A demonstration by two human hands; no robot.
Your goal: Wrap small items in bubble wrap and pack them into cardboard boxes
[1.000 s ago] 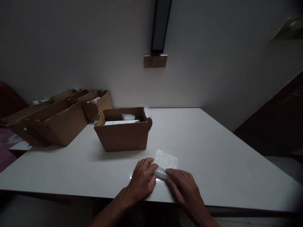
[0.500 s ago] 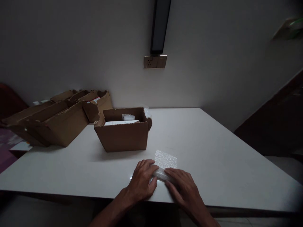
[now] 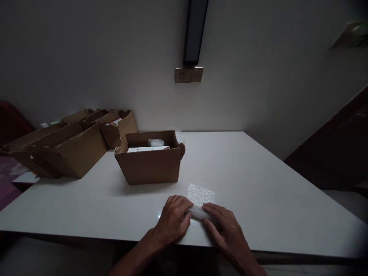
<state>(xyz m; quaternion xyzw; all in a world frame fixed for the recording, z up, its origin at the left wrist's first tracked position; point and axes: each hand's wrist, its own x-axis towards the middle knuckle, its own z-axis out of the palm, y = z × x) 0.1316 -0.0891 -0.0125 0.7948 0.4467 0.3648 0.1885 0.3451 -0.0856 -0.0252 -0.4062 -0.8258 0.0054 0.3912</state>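
Note:
A sheet of bubble wrap (image 3: 201, 194) lies on the white table (image 3: 258, 191) near its front edge, its near end rolled up into a tube. My left hand (image 3: 173, 221) curls over the left end of the roll, fingers bent and pressed on it. My right hand (image 3: 224, 226) lies over the right end with its fingers pressing the roll down. Whatever is inside the roll is hidden by the wrap and my fingers.
An open cardboard box (image 3: 149, 159) with white items inside stands just behind the bubble wrap. More open cardboard boxes (image 3: 66, 143) sit at the table's left side. A wall socket (image 3: 189, 74) is on the wall behind.
Both hands have pushed the roll a little farther from me, and the flat part of the bubble wrap has grown shorter.

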